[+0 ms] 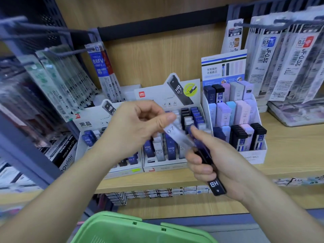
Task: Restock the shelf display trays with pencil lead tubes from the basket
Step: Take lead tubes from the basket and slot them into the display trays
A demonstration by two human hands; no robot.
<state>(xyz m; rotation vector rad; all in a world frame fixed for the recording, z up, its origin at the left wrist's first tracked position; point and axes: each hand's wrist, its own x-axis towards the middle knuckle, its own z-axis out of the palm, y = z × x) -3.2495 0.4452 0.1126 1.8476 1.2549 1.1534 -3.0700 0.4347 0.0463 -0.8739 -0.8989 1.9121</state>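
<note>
Bridging the hands point(135, 130) point(228, 163), clear lead tube point(177, 135); dark tubes point(216, 185) in right.

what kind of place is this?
Most likely a stationery shop aisle: pen refill packs hanging on hooks, cardboard display trays of pencil lead tubes on a wooden shelf, and a green basket below.

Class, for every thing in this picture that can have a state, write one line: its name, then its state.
left hand: pinches the pale tube at its upper end.
right hand: grips a bundle of dark tubes.
pale tube: held tilted over the middle tray.
dark tubes: bunched, tilted, HB end nearest.
middle tray: stocked with upright tubes.
basket: below the hands, mostly out of frame.
</note>
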